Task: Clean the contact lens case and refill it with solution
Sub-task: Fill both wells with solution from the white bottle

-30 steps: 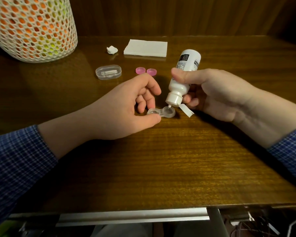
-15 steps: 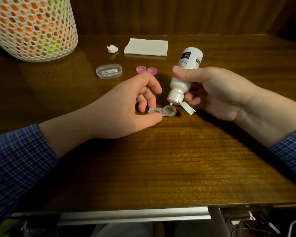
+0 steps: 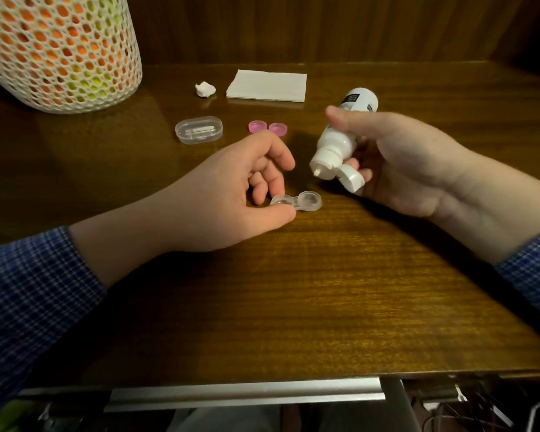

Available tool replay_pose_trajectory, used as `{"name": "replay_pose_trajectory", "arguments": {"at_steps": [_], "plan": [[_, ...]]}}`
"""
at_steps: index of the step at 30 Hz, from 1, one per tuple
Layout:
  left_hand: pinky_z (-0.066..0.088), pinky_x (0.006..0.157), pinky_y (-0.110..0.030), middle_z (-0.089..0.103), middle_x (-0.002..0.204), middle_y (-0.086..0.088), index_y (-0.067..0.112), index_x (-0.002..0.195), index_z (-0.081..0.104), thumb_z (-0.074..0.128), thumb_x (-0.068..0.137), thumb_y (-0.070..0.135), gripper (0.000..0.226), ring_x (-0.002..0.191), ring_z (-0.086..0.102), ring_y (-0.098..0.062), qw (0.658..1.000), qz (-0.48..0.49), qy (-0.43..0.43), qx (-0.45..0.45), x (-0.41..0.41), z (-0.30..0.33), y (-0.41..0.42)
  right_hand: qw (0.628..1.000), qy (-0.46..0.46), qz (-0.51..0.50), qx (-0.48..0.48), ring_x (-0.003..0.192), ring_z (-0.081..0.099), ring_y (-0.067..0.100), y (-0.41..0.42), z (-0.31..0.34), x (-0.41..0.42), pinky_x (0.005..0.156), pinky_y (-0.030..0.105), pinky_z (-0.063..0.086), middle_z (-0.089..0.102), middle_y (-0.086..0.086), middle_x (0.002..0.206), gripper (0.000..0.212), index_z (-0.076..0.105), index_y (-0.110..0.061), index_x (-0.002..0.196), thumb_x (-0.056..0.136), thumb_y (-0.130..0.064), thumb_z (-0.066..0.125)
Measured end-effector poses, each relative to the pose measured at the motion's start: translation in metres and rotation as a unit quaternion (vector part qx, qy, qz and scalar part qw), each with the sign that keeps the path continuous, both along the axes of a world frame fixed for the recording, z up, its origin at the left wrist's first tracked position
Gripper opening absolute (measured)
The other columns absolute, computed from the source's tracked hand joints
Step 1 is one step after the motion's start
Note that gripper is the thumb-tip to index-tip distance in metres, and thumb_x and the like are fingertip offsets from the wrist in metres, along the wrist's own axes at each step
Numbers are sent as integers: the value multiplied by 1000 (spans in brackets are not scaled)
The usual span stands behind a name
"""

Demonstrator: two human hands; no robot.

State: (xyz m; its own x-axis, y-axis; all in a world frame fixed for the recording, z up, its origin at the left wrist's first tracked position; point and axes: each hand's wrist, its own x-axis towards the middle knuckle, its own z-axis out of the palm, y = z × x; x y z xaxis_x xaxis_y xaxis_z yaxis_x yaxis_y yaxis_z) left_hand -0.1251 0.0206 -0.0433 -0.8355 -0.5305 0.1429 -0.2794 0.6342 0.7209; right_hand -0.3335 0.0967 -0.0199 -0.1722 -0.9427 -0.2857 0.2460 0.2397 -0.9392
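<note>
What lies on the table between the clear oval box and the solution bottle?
The head view shows two pink caps between the clear oval box and the solution bottle.

caps (image 3: pixel 268 127) pink | bottle (image 3: pixel 337 141) white | sleeve (image 3: pixel 28 285) blue check

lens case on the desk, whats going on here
A person is refilling a clear lens case. The left hand pinches its left end on the wooden desk; the right hand holds a white solution bottle tilted, flip cap open, nozzle above the case. Two pink caps lie off behind.
</note>
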Motion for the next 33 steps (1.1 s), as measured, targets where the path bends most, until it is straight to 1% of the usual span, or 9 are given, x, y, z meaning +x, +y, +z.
{"name": "replay_pose_trajectory", "arguments": {"at_steps": [6,13,15,23,25,27,29,31,33], "plan": [[50,64,-15,68,92,4,24,121,56,80,85,22,43,72,62,-9,1000,-2,6,11,-1,1,0,999,-12,-34,8,49,46,7,-1,2,0,42,15,35,64,4,69,30,56,-8,103,92,-32,71],[51,66,-15,66,91,7,26,121,55,84,81,26,49,73,61,-7,1000,-4,-6,-13,-1,1,1,999,-21,-30,10,48,47,6,-1,3,-2,41,15,36,65,3,67,42,55,-8,109,81,-32,76],[51,66,-16,66,91,8,27,120,55,85,80,28,50,73,60,-6,1000,-3,-7,-11,-1,1,2,999,-19,-27,9,48,46,6,-1,2,-2,40,14,36,64,4,70,39,56,-8,107,83,-31,75],[50,68,-14,66,102,12,37,126,50,85,71,47,66,84,63,-11,999,-46,-30,3,5,9,7,999,-13,-36,18,48,45,6,-1,3,-4,41,15,35,62,2,66,31,58,-10,102,89,-32,73],[51,69,-17,69,103,10,36,128,49,83,75,38,64,85,65,-14,998,-59,-27,5,6,10,8,999,-15,-37,19,47,45,6,-1,4,-5,41,16,35,62,2,65,29,58,-9,100,90,-33,73],[53,68,-20,72,102,9,33,129,49,80,78,20,62,85,66,-15,998,-64,-19,6,6,10,8,999,-23,-43,18,47,45,6,-1,4,-6,41,16,35,63,3,64,28,58,-9,99,90,-32,73],[53,65,-18,73,97,7,27,126,52,80,80,7,58,80,67,-16,999,-54,2,-2,4,7,9,998,-26,-50,19,47,46,6,-1,4,-7,41,16,36,65,3,63,29,58,-9,100,90,-32,74],[52,63,-18,70,90,4,25,121,56,85,77,11,55,75,65,-17,999,-22,23,-15,2,6,10,998,-27,-51,20,47,47,6,-1,4,-7,42,16,36,66,4,65,31,59,-9,102,89,-32,74],[54,64,-21,64,90,6,26,117,57,89,71,26,56,76,61,-17,999,13,30,-35,-2,5,11,998,-30,-50,20,47,47,6,-1,4,-8,42,16,36,67,4,65,31,58,-9,103,89,-32,74]]}}
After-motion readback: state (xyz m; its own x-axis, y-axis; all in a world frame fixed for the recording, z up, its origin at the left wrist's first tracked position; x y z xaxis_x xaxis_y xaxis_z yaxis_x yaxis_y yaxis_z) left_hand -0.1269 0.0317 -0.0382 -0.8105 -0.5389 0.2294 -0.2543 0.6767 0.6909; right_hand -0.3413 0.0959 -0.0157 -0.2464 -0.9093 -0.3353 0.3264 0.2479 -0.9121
